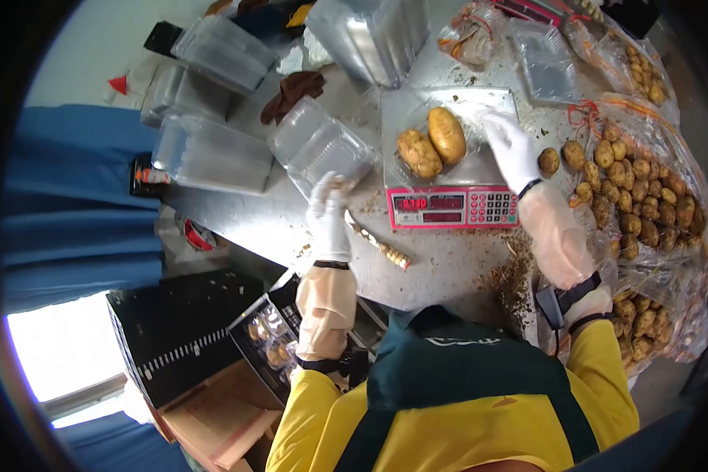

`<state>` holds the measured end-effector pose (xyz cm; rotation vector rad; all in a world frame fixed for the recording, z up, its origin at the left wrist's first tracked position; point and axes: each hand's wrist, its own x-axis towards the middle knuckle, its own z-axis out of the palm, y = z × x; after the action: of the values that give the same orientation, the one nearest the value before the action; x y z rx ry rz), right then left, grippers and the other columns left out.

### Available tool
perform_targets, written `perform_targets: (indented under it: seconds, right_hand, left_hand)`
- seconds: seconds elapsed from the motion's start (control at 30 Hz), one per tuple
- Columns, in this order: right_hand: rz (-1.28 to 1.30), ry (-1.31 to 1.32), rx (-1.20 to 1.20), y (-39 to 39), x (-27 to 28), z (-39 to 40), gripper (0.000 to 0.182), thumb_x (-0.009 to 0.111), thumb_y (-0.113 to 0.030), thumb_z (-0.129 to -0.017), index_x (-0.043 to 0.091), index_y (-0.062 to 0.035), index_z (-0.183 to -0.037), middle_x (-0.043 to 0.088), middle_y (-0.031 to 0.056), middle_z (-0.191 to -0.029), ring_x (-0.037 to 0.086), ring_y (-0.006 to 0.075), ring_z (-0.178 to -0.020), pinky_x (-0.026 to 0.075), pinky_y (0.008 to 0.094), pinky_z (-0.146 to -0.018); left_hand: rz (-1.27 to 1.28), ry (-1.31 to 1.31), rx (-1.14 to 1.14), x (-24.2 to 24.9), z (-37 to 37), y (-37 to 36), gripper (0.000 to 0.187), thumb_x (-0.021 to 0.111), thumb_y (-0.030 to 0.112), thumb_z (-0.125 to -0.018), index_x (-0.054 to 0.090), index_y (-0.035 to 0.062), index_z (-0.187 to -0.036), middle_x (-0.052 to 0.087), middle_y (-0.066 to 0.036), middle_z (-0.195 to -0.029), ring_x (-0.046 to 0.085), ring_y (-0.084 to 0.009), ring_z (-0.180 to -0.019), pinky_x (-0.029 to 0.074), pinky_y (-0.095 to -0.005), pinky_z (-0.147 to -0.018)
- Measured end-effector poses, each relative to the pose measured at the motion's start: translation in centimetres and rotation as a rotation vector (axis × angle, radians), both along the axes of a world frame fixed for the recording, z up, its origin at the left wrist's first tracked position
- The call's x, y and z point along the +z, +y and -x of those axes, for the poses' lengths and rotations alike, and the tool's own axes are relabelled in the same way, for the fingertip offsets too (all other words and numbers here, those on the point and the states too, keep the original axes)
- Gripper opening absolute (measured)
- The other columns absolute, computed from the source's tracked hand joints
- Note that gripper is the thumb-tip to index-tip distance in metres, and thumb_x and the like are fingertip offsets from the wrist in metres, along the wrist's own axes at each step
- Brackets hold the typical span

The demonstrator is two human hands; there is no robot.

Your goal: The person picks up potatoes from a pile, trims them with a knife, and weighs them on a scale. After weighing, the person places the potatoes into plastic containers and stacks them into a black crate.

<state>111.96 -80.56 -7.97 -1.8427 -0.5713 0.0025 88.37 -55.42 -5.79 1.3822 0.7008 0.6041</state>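
Observation:
Two large potatoes [446,135] lie in a clear plastic tray on the metal plate of a pink scale [453,208], whose red digits are lit. My right hand [510,149], in a white glove, is at the right edge of the plate, its fingers stretched out beside the tray and holding nothing. My left hand [328,216], also gloved in white, is by the lower edge of an open clear container [322,149]; its fingertips are blurred. A thin brown-and-white root [379,241] lies on the table just right of my left hand.
Stacks of clear containers [212,153] stand at the left, with another stack [368,35] at the back. Bags of small potatoes [645,197] fill the right side. A brown cloth [293,95] lies behind the open container. Loose soil is scattered near the scale's lower right.

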Motion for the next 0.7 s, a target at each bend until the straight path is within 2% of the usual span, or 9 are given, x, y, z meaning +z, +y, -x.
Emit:
perform_targets:
  seconds: [0.13,0.27,0.4,0.43,0.47,0.53,0.57,0.67,0.7]
  right_hand:
    - [0.014,0.14,0.025,1.3,-1.6,-4.0,0.027,0.063,-0.014,-0.089,0.064,-0.0044,-0.114,0.066,0.0106,-0.112,0.06,0.0186,-0.106,0.044,0.0287,-0.093]
    - [0.063,0.254,0.178,6.3,-2.9,-7.8,0.031,0.065,-0.019,-0.088,0.063,-0.0026,-0.115,0.066,0.0113,-0.111,0.061,0.0181,-0.103,0.045,0.0284,-0.091]
    - [0.093,0.484,0.245,11.5,-1.3,-8.7,0.038,0.067,-0.024,-0.087,0.061,-0.0005,-0.118,0.066,0.0104,-0.112,0.061,0.0161,-0.102,0.047,0.0283,-0.088]
    - [0.107,0.415,0.274,12.2,-1.3,-9.1,0.038,0.063,-0.02,-0.09,0.058,-0.0002,-0.122,0.066,0.0093,-0.112,0.062,0.0158,-0.102,0.047,0.0277,-0.088]
    - [-0.042,0.452,0.314,12.6,-1.6,-9.5,0.037,0.061,-0.018,-0.092,0.057,-0.0003,-0.124,0.066,0.0097,-0.112,0.062,0.0164,-0.102,0.047,0.0283,-0.09]
    - [-0.341,0.52,0.391,12.7,-1.3,-10.1,0.035,0.057,-0.014,-0.095,0.054,-0.0006,-0.127,0.065,0.0104,-0.113,0.061,0.0175,-0.102,0.047,0.0295,-0.094]
    - [-0.393,0.545,0.404,11.9,-0.7,-10.2,0.036,0.053,-0.011,-0.096,0.051,0.0012,-0.13,0.064,0.0109,-0.114,0.062,0.0185,-0.102,0.047,0.0304,-0.095]
    - [-0.271,0.504,0.51,7.6,2.5,-9.2,0.036,0.056,-0.013,-0.095,0.053,-0.0005,-0.128,0.064,0.0118,-0.114,0.062,0.0185,-0.103,0.047,0.0308,-0.095]
    - [-0.091,0.311,0.472,6.2,2.2,-8.5,0.035,0.058,-0.014,-0.093,0.055,-0.0015,-0.126,0.066,0.0109,-0.11,0.063,0.0181,-0.1,0.046,0.0289,-0.094]
  left_hand:
    - [0.186,0.009,0.279,-0.6,5.0,2.5,0.029,0.054,0.016,-0.095,0.056,0.008,-0.123,0.064,-0.008,-0.115,0.061,-0.018,-0.102,0.049,-0.033,-0.084]
    - [0.3,0.035,0.306,-2.4,6.3,1.6,0.031,0.054,0.02,-0.095,0.056,0.0081,-0.123,0.064,-0.007,-0.113,0.062,-0.0179,-0.099,0.049,-0.0351,-0.086]
    - [0.384,0.004,0.046,-3.9,3.6,-3.5,0.034,0.056,0.019,-0.094,0.054,0.0014,-0.124,0.065,-0.013,-0.109,0.063,-0.0207,-0.093,0.05,-0.0333,-0.084]
    - [0.469,0.01,-0.073,-2.9,2.5,-5.0,0.037,0.055,0.017,-0.095,0.051,-0.0008,-0.127,0.065,-0.016,-0.108,0.063,-0.0226,-0.094,0.051,-0.034,-0.084]
    - [0.538,0.058,-0.127,-2.1,1.5,-6.6,0.039,0.053,0.017,-0.096,0.048,-0.0022,-0.129,0.065,-0.017,-0.109,0.063,-0.0243,-0.097,0.051,-0.0347,-0.084]
    - [0.713,-0.08,-0.306,-3.4,0.3,-8.0,0.048,0.053,0.029,-0.098,0.042,-0.001,-0.134,0.061,-0.02,-0.117,0.061,-0.0283,-0.105,0.048,-0.0387,-0.092]
    - [0.737,-0.101,-0.296,-3.0,-0.4,-8.5,0.05,0.053,0.032,-0.097,0.042,-0.0004,-0.133,0.061,-0.021,-0.118,0.06,-0.0292,-0.106,0.047,-0.0393,-0.093]
    - [0.913,-0.152,-0.269,-1.6,-2.0,-8.1,0.048,0.053,0.037,-0.097,0.045,0.0016,-0.129,0.06,-0.022,-0.117,0.06,-0.031,-0.108,0.047,-0.0406,-0.094]
    - [0.987,-0.17,-0.262,-1.3,-2.5,-7.8,0.047,0.053,0.038,-0.097,0.047,0.0023,-0.127,0.06,-0.022,-0.117,0.06,-0.0314,-0.109,0.047,-0.041,-0.093]
